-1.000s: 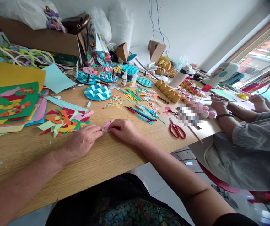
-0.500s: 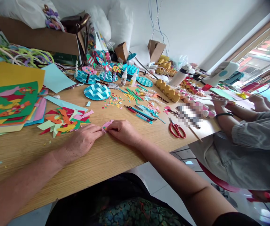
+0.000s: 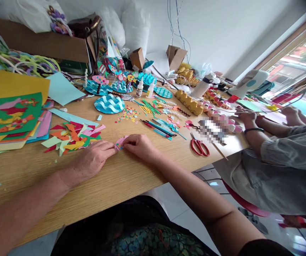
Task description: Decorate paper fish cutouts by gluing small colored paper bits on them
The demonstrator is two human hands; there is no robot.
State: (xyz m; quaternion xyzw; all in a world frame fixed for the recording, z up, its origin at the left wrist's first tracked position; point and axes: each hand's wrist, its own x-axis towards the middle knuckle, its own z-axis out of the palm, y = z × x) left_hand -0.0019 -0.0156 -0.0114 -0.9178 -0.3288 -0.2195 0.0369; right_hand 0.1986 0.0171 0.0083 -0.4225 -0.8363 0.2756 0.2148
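A small pink paper cutout with coloured dots [image 3: 119,142] lies between my two hands, low over the wooden table. My left hand [image 3: 93,158] is closed, its fingertips pinching the left end of the cutout. At the other end, my right hand [image 3: 141,147] has its thumb and fingers pressed together on the paper's edge. Beyond them, many tiny coloured paper dots [image 3: 129,114] are scattered. A heap of paper scraps [image 3: 74,137] sits beside my left hand, and several pens and brushes [image 3: 159,128] lie past my right.
Red-handled scissors [image 3: 199,146] rest to the right, near the table's front edge. Two white glue bottles [image 3: 140,88] stand behind a blue wavy paper disc [image 3: 109,104]. Stacked coloured paper [image 3: 39,124] is at left. Another person's hands [image 3: 246,115] are busy at the right.
My right fingers have shifted slightly on the cutout, leaving more of its dotted face showing. My left hand keeps its hold; the view has moved a little.
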